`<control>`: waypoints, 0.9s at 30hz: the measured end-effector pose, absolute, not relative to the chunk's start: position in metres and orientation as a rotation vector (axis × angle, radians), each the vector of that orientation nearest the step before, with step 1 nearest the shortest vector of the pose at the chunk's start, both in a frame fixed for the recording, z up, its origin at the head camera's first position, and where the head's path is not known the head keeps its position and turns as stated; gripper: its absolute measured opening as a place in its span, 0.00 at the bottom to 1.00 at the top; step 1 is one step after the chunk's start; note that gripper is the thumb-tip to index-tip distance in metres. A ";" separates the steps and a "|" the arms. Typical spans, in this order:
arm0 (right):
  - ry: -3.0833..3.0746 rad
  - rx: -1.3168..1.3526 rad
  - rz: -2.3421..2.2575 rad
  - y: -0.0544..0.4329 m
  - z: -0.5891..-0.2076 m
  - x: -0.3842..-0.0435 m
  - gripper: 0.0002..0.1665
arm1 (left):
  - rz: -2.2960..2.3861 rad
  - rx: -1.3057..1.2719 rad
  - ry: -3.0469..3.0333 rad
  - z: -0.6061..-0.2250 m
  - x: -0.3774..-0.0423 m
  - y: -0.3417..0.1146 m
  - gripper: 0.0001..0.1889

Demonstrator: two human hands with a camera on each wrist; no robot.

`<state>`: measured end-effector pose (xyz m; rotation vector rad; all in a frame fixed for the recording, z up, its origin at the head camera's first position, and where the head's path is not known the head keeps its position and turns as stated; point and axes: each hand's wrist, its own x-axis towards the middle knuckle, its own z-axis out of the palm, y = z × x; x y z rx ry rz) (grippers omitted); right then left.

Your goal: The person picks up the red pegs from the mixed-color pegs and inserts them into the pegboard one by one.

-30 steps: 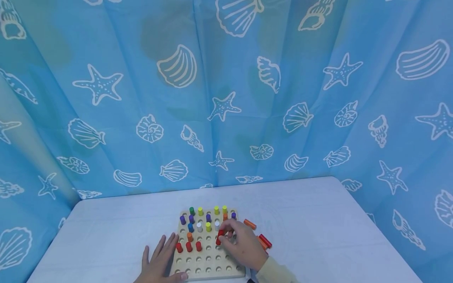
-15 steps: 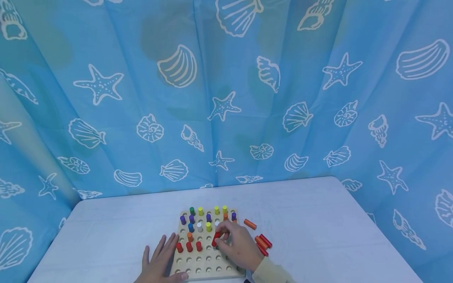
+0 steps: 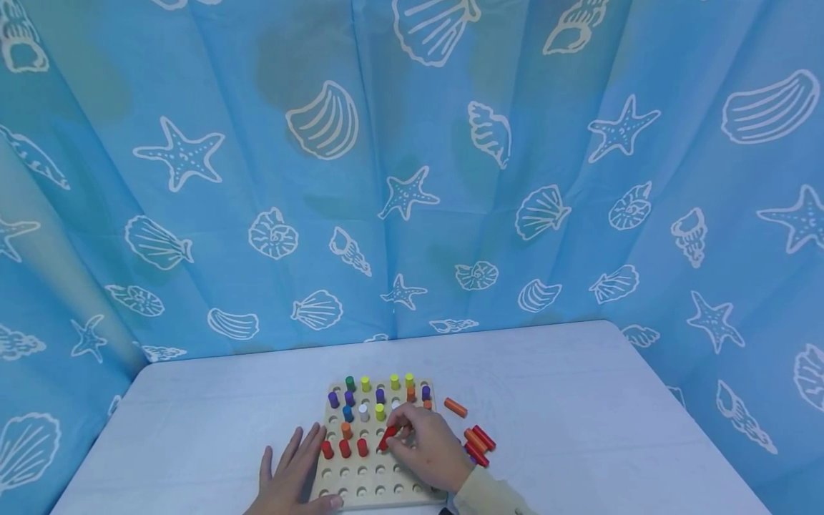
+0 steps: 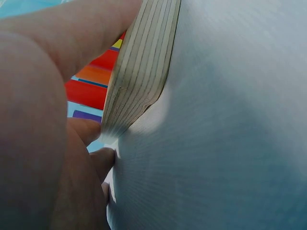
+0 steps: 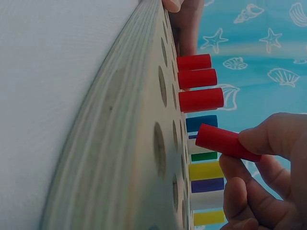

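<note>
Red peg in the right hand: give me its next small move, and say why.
The right hand should probably tip the red peg upright: it is pinched at a slant, its lower end beside three red pegs that stand upright in a row, and in the right wrist view that end seems clear of the pegboard.

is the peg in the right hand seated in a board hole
No, the right hand holds the red peg tilted, its free end visible outside the pegboard.
</note>
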<state>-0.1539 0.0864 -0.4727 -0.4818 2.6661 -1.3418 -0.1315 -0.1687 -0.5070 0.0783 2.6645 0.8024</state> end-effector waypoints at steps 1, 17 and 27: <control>2.665 -0.482 -1.339 0.086 -0.473 -0.154 0.10 | 0.800 0.080 2.667 -0.507 -0.132 -0.169 0.63; 2.639 -0.482 -1.293 0.083 -0.474 -0.156 0.08 | 0.809 0.064 2.653 -0.508 -0.132 -0.169 0.63; 2.661 -0.513 -1.227 0.081 -0.478 -0.158 0.10 | 0.803 0.076 2.665 -0.510 -0.133 -0.169 0.62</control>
